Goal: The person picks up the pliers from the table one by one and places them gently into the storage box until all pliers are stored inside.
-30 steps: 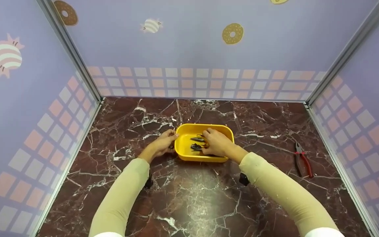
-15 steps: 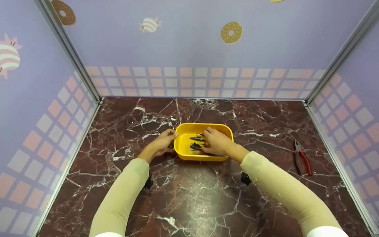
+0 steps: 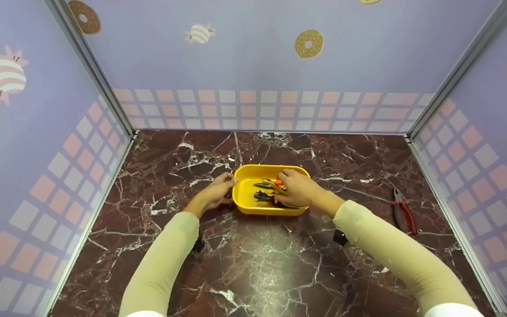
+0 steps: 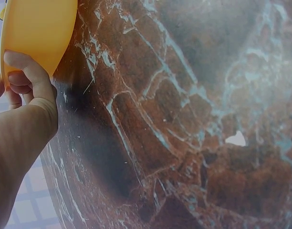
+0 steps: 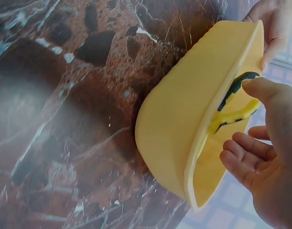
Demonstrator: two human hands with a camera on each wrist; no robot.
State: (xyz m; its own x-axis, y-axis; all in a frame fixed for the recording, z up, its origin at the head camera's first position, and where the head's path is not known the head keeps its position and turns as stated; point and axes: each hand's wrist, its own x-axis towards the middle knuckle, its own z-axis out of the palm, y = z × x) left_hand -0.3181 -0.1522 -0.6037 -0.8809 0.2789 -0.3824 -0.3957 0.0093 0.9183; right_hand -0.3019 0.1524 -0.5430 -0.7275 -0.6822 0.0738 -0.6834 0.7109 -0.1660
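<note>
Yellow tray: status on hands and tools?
Left hand grips yellow tray by its left end. Right hand inside the tray, on a yellow-and-black handled tool; grip unclear. Red pliers lie apart, far right.

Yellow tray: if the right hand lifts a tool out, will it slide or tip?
The yellow tray looks like thin, smooth plastic on polished marble, so it would probably slide easily. The left hand grips its left end, which likely steadies it. Its low, wide shape makes tipping unlikely.
</note>
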